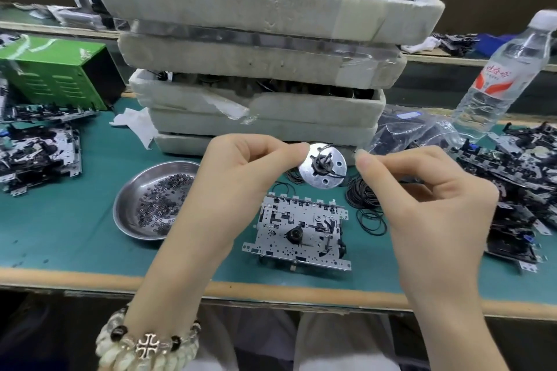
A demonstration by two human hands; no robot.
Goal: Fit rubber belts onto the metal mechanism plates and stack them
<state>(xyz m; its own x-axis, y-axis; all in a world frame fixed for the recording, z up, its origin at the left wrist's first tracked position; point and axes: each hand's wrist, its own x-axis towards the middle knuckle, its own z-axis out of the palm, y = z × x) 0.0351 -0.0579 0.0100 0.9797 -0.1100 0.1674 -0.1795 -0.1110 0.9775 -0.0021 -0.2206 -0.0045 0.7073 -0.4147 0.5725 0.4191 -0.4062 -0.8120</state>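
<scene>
pinching disc (324,170) rim left hand (238,178), belt (337,175) right hand (422,202).

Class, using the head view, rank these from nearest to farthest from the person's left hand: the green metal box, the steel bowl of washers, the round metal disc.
1. Round metal disc: pinched by the left hand.
2. Steel bowl: on the mat, just left of the hand.
3. Green metal box: far back left.
</scene>
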